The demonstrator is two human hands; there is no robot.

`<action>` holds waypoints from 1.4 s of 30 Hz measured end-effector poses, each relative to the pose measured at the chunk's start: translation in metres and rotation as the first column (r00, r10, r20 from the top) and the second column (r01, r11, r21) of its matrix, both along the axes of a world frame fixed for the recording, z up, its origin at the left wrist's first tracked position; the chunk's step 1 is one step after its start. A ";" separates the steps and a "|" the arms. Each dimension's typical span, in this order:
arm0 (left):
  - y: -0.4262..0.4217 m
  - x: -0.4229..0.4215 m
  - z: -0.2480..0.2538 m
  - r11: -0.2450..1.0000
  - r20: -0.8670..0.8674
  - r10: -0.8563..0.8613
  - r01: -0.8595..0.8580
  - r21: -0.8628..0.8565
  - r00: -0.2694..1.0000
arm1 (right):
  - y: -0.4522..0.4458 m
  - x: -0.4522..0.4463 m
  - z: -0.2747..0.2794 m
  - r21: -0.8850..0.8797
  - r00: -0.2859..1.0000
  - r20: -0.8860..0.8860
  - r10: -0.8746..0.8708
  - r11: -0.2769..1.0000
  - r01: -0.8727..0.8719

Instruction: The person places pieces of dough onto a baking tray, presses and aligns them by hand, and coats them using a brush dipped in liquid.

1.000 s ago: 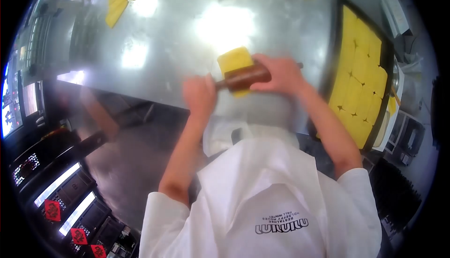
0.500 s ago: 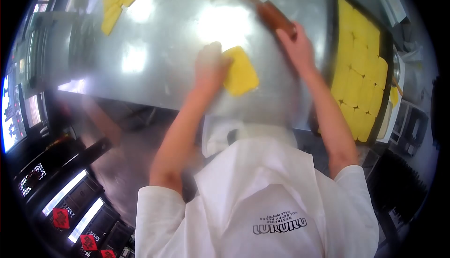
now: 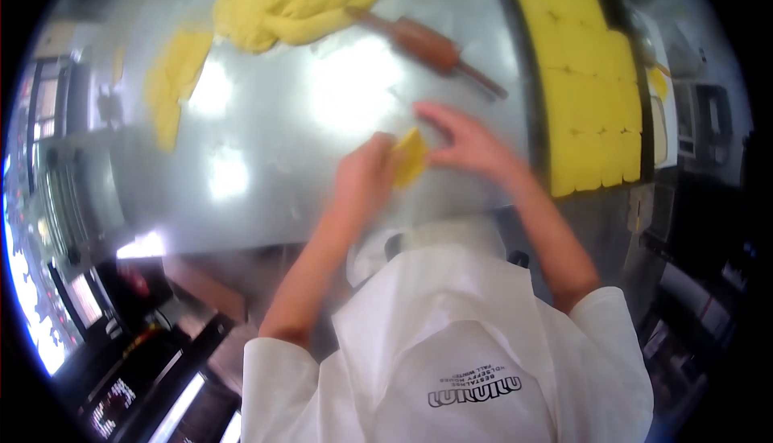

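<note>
A small yellow piece of dough (image 3: 411, 158) is gripped at its left side by my left hand (image 3: 367, 168), over the metal table. My right hand (image 3: 471, 144) is at the dough's right side with thumb and fingers apart; whether the thumb touches the dough I cannot tell. Beyond my hands a reddish-brown rolling pin (image 3: 427, 44) lies on the table, its far handle against a large mass of yellow dough (image 3: 298, 0). To the right, a dark-rimmed tray (image 3: 527, 81) holds several flat yellow dough pieces side by side.
The shiny metal table (image 3: 274, 137) extends to the left, with bright reflections. A flat strip of yellow dough (image 3: 179, 81) lies at its left. The near table edge runs just ahead of my white apron (image 3: 451, 282). Dark equipment stands at lower left.
My right hand has let go of the rolling pin and come left to the dough piece. The dough has been lifted and looks narrower. The whole view has turned and shifted.
</note>
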State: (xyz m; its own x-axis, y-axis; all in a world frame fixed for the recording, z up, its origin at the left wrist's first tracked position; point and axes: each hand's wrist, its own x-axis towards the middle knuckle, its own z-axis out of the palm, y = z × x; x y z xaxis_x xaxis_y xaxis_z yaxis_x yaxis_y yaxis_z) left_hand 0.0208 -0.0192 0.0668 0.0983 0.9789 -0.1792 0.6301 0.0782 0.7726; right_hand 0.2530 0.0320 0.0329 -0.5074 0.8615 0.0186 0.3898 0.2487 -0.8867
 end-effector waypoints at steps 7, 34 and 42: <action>0.030 -0.002 0.056 0.990 0.182 -0.129 0.116 0.081 0.975 | -0.030 -0.002 -0.012 -0.645 0.885 -0.381 -0.266 0.763 -0.048; 0.386 0.460 -0.034 0.822 0.229 -0.559 0.496 0.280 0.797 | 0.153 0.393 0.003 -0.278 0.420 -0.013 -0.908 0.406 0.870; 0.475 0.570 -0.048 0.839 0.311 -0.541 0.527 0.135 0.782 | 0.241 0.475 -0.008 -0.308 0.401 0.048 -0.915 0.369 0.877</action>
